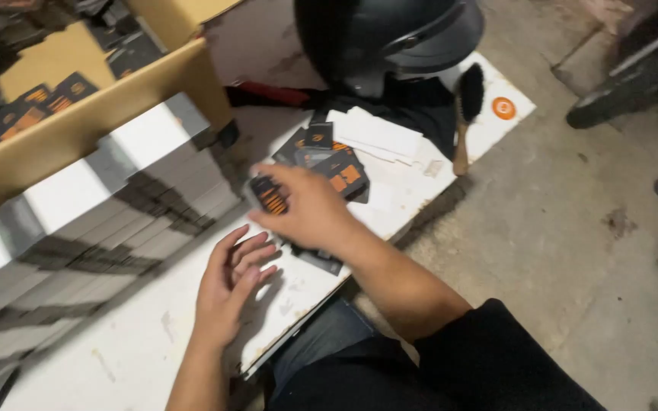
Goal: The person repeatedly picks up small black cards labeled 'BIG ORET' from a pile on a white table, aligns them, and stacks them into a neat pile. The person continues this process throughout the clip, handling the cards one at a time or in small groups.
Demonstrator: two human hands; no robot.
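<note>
An open brown cardboard box [78, 122] holds black-and-orange cards [47, 97]. The right hand [306, 207] grips a small black-and-orange card [269, 196]; the left hand [230, 285] rests open, empty, on the white worktop [138, 342].

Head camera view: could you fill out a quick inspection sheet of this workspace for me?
Surface: flat white board laid on a grey concrete floor, scuffed.
Job's things: loose pile of small black cards with orange print; right hand holds one black-and-orange card above the board.
Clutter: long stack of white-and-grey flat packs; tan cardboard box with more dark cards inside; black helmet; wooden-handled brush; white paper sheets; round orange sticker.
Grippers: left hand open, flat on the board, holding nothing.
Cables: nothing seen.
Surroundings: dark shoe at upper right; the person's dark trousers in the foreground.
</note>
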